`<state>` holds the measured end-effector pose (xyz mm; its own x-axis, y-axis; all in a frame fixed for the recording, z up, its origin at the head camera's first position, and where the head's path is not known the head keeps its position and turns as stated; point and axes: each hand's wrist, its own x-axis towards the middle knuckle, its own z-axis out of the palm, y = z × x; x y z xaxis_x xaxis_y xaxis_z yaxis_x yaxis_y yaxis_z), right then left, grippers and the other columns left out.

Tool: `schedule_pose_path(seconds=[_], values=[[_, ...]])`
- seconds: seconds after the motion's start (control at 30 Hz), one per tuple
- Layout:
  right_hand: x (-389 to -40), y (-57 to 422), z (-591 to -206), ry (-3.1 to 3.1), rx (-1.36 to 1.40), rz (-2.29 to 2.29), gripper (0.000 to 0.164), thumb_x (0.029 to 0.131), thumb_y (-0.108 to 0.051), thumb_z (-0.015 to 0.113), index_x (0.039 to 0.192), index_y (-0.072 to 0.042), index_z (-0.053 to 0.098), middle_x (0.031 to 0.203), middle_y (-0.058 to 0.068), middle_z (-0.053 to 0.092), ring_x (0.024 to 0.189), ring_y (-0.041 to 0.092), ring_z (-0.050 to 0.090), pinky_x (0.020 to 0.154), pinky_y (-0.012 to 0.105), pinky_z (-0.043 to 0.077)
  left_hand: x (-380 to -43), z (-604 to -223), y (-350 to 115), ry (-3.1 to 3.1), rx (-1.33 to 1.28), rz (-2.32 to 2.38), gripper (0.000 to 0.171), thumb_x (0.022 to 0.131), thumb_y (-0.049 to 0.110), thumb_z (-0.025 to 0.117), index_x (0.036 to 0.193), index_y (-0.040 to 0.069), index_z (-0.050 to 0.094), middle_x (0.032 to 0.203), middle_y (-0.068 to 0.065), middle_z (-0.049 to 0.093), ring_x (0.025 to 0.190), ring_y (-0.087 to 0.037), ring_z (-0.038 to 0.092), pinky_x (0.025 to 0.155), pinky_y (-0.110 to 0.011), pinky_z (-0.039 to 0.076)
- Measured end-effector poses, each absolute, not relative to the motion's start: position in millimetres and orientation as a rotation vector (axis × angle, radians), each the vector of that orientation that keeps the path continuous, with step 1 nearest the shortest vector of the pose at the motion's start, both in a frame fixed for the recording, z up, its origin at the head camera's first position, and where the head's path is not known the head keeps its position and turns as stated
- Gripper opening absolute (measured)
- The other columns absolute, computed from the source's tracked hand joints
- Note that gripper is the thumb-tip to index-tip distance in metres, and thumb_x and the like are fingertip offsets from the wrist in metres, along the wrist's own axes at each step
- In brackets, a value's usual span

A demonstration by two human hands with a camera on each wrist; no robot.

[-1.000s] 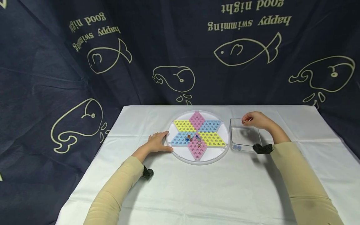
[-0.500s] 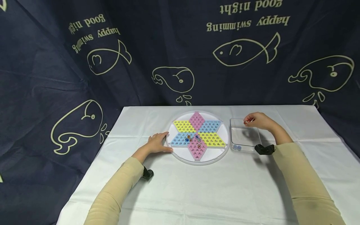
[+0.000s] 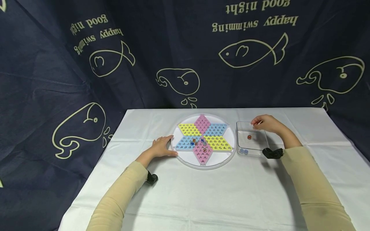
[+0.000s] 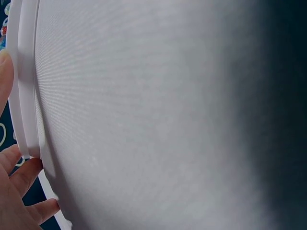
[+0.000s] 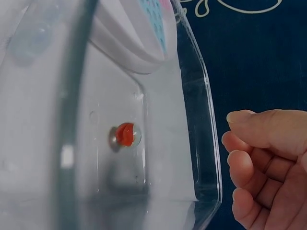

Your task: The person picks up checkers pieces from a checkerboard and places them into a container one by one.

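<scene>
In the head view my left hand (image 3: 160,147) rests with spread fingers and thumb at the left rim of a round white Chinese checkers board (image 3: 185,159). The left wrist view has its fingertips touching the board's edge. My right hand (image 3: 267,124) hovers over the back right of a clear plastic box (image 3: 257,153), its loosely bent fingers holding nothing. Inside, a red-and-clear glass marble (image 5: 127,134) is over the box floor, apart from the fingers. Two bluish marbles (image 3: 245,151) sit at the box's front left corner.
Several marbles (image 3: 192,143) sit on the board's blue and pink sections, near its middle. The box stands close beside the board's right edge. A white cloth (image 3: 202,199) covers the table, and a dark printed curtain (image 3: 162,38) hangs behind it.
My right hand has moved slightly right and let go of the red marble, which now shows below it in the box. My left hand stays at the board's rim.
</scene>
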<state>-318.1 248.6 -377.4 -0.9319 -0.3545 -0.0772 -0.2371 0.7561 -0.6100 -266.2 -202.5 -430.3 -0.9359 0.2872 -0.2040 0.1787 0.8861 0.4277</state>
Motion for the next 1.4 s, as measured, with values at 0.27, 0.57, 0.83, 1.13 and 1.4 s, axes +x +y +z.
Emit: schedule_pose_path(seconds=[0.27, 0.57, 0.83, 1.13, 1.4], values=[[-319.7, 238.4, -375.8, 2.766, -0.525, -0.936, 0.029, 0.088, -0.008, 0.057, 0.109, 0.012, 0.057, 0.098, 0.020, 0.061, 0.081, 0.018, 0.054, 0.069, 0.031, 0.046, -267.7, -430.9, -203.8, 2.798, 0.357, 0.588, 0.094, 0.071, 0.050, 0.072, 0.144, 0.008, 0.028, 0.146, -0.016, 0.031, 0.135, -0.041, 0.019, 0.106, -0.064, 0.007], [-320.6, 213.4, -379.6, 2.761, -0.586, -0.989, 0.025, 0.085, -0.003, 0.057, 0.106, 0.012, 0.059, 0.091, 0.016, 0.062, 0.079, 0.017, 0.053, 0.068, 0.027, 0.045, -268.6, -433.6, -204.3, 2.792, 0.346, 0.578, 0.094, 0.071, 0.051, 0.071, 0.144, 0.009, 0.027, 0.146, -0.015, 0.031, 0.136, -0.040, 0.019, 0.106, -0.063, 0.007], [-320.8, 187.3, -380.8, 2.711, -0.624, -1.041, 0.027, 0.085, -0.004, 0.059, 0.107, 0.010, 0.059, 0.091, 0.015, 0.061, 0.078, 0.019, 0.053, 0.066, 0.028, 0.046, -268.1, -431.5, -204.1, 2.792, 0.360, 0.584, 0.093, 0.072, 0.049, 0.071, 0.144, 0.009, 0.027, 0.146, -0.016, 0.031, 0.136, -0.041, 0.018, 0.106, -0.063, 0.007], [-317.3, 158.4, -385.8, 2.624, -0.717, -1.086, 0.029, 0.083, -0.004, 0.062, 0.108, 0.010, 0.059, 0.092, 0.014, 0.063, 0.080, 0.019, 0.054, 0.066, 0.027, 0.046, -267.8, -429.7, -204.5, 2.794, 0.389, 0.597, 0.093, 0.072, 0.049, 0.071, 0.144, 0.008, 0.027, 0.146, -0.016, 0.032, 0.135, -0.042, 0.020, 0.105, -0.065, 0.007], [-307.1, 134.9, -393.1, 2.567, -0.784, -1.053, 0.028, 0.083, -0.008, 0.062, 0.107, 0.007, 0.062, 0.090, 0.009, 0.063, 0.078, 0.017, 0.055, 0.067, 0.027, 0.046, -267.8, -431.5, -204.3, 2.799, 0.376, 0.585, 0.093, 0.072, 0.049, 0.071, 0.144, 0.008, 0.028, 0.146, -0.015, 0.032, 0.135, -0.041, 0.020, 0.105, -0.064, 0.008]])
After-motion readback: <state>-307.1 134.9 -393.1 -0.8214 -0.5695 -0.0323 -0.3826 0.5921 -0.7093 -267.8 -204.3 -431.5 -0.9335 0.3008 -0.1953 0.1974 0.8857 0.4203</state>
